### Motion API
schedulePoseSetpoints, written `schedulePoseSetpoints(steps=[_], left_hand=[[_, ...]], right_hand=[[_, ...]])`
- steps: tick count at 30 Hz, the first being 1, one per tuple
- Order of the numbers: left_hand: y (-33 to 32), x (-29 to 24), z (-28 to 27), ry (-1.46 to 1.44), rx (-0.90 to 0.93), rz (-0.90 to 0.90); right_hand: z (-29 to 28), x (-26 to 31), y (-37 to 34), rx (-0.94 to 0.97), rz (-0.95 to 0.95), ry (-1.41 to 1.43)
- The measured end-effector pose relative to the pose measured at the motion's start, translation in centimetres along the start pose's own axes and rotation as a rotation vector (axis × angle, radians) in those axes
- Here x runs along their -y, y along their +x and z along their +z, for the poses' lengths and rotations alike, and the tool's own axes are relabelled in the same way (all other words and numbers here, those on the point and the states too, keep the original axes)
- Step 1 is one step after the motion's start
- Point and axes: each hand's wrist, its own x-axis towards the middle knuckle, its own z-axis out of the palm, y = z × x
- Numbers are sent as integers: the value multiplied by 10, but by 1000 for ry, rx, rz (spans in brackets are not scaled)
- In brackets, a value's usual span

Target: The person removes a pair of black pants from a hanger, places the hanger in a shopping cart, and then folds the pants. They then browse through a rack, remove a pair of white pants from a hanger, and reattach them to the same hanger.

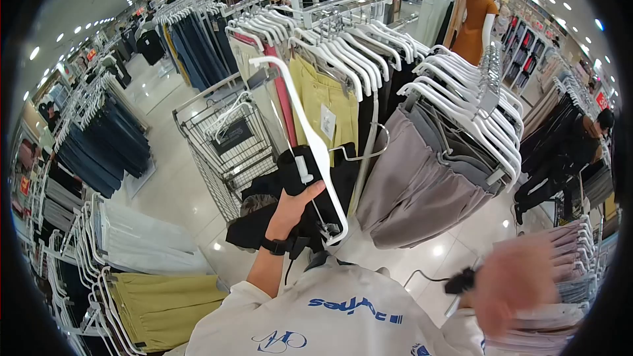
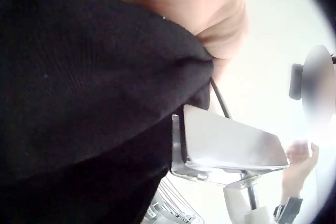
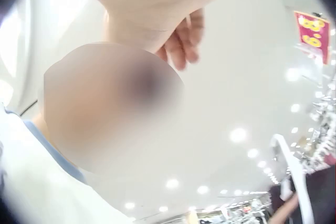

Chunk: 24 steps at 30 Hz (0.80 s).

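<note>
My left hand (image 1: pixel 290 213) grips a white clip hanger (image 1: pixel 316 138) together with the black garment (image 1: pixel 254 224) on it, the thumb lying against the hanger. The hanger stands nearly upright on its end, its metal hook (image 1: pixel 377 151) pointing right. In the left wrist view, black cloth (image 2: pixel 94 87) fills the left side, beside a shiny metal clip (image 2: pixel 231 140); the fingers are hidden behind the cloth. My right hand (image 1: pixel 517 283) is raised at the lower right, blurred and apart from the garment. In the right wrist view its fingers (image 3: pixel 184 43) hang loosely curled around nothing.
A wire cart (image 1: pixel 204 145) with white hangers in it stands just ahead on the left. Directly in front, a rack carries yellow trousers (image 1: pixel 323 102) and mauve-grey trousers (image 1: pixel 422 184). Green trousers (image 1: pixel 165 310) hang close at lower left. A person in black (image 1: pixel 560 165) is at the right.
</note>
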Motion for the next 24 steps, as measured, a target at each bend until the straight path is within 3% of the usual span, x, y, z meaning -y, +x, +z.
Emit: schedulePoseSetpoints(steps=[1, 2, 3, 5, 7, 9, 11, 19, 23, 24], left_hand=[[2, -9, 8, 60, 39, 10], [5, -14, 15, 105, 64, 57], [7, -17, 22, 149, 89, 105], [8, -26, 40, 209, 159, 116], [8, -31, 58, 273, 267, 74], [9, -30, 76, 374, 362, 201], [10, -26, 88, 384, 389, 188], [-7, -21, 134, 397, 597, 180], [-15, -13, 147, 449, 712, 108], [-17, -9, 151, 414, 658, 205]], right_hand=[[-7, -5, -7, -4, 8, -24], [22, -18, 15, 233, -7, 205], [37, -27, 11, 402, 125, 227], [74, -45, -16, 364, 330, 344], [88, -51, -30, 312, 408, 425], [99, -57, -41, 199, 503, 585], [102, -66, -51, 102, 609, 662], [74, -58, -58, -1, 665, 380], [55, -65, -76, -210, 719, 446], [47, -66, -78, -254, 717, 414]])
